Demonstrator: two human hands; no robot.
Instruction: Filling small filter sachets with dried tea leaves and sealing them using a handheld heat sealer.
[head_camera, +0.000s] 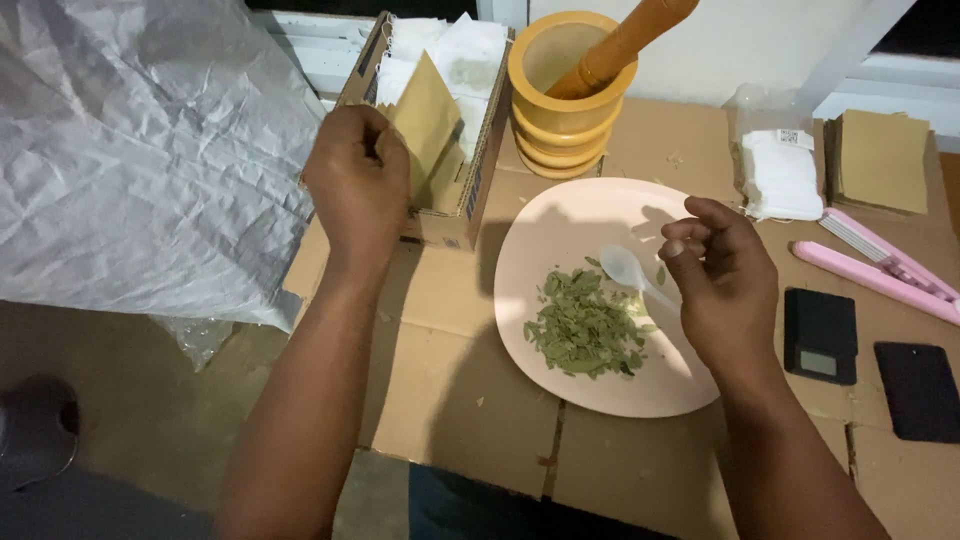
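Left hand (355, 180) pinches a brown paper pouch (425, 120) at upper centre — right hand (722, 280) grips a white spoon (632, 272) over the leaf-strewn plate (520, 270).

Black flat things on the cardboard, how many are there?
2. A small black scale with a pale display lies just right of the pink plate; a plain black slab lies right of it, by the frame edge. Others may lie out of view.

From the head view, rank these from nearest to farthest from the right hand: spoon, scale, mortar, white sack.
1. Spoon: held in the right hand, over the plate.
2. Scale: just to its right.
3. Mortar: up and left.
4. White sack: far left.
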